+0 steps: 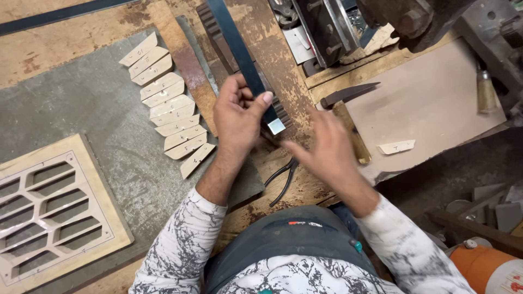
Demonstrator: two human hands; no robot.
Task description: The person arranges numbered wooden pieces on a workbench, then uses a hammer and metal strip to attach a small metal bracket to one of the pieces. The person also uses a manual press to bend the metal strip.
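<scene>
My left hand (238,115) grips the near end of a long dark metal strip (239,54) that runs away up the bench; its shiny cut end (276,126) shows just past my thumb. My right hand (327,151) is blurred, fingers spread, right beside that cut end and holding nothing. Black pliers (283,179) lie on the wood below both hands. A hammer with a wooden handle (351,130) and dark head (348,93) rests just right of my right hand.
A row of several small numbered wooden pieces (166,103) lies on a grey mat (98,103). A pale lattice frame (49,209) sits at the lower left. One loose wooden piece (396,146) lies on a brown board (430,98). Heavy metal machinery (327,27) stands at the top.
</scene>
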